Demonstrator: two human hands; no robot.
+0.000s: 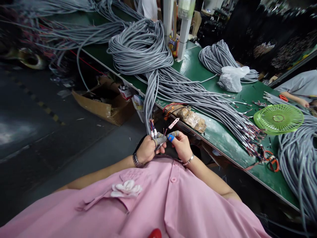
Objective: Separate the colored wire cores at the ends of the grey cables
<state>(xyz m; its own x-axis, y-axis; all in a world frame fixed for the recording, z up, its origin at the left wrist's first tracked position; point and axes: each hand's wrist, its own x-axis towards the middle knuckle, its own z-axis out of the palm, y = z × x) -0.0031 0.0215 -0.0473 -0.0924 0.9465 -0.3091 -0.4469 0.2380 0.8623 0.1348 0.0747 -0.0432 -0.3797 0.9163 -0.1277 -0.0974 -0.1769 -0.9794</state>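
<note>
left hand (148, 149), right hand (181, 145), grey cables (150, 105)

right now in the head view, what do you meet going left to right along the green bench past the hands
left hand holding grey cable ends → right hand → brown taped block → white plastic bag → green fan grille → another person's arm

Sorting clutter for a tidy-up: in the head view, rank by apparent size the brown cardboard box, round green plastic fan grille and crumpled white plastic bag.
Largest to smallest:
1. brown cardboard box
2. round green plastic fan grille
3. crumpled white plastic bag, though it lies farther away, so true size is unsure.
</note>
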